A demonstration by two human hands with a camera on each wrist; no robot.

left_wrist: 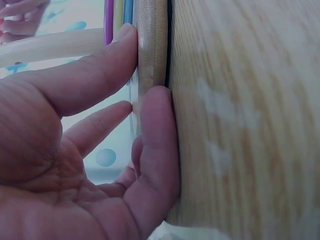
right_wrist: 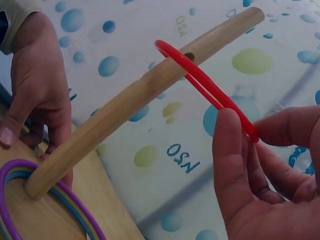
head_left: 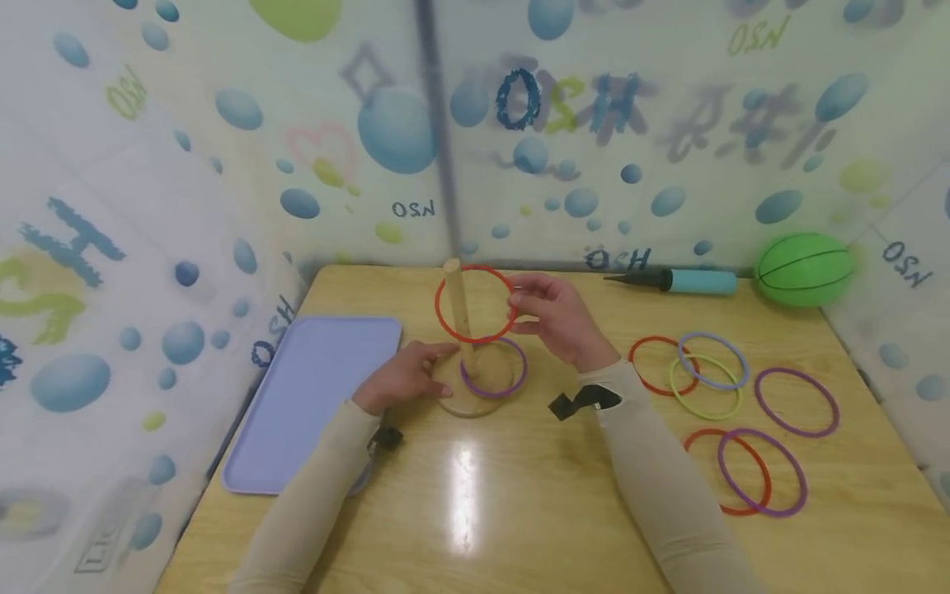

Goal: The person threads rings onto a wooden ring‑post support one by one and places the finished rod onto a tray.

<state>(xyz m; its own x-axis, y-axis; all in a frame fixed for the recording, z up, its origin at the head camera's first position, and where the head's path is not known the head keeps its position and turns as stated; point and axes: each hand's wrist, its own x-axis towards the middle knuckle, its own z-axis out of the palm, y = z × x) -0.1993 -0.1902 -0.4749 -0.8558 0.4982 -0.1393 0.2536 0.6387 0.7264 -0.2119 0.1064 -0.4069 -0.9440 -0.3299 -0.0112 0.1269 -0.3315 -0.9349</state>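
Observation:
A wooden ring-toss stand has an upright peg on a round base. My right hand pinches a red ring at its right edge between thumb and fingers; the ring encircles the upper peg. Low around the peg, a purple ring lies over a yellow ring and a blue ring. At the base's left rim, my left hand grips the wood, thumb on the upper face and fingers along the edge and underside.
On the table's right lie several loose rings, among them a light blue ring, a yellow-green ring and a purple ring. A blue tray sits left. Along the back are a hand pump and a green ball.

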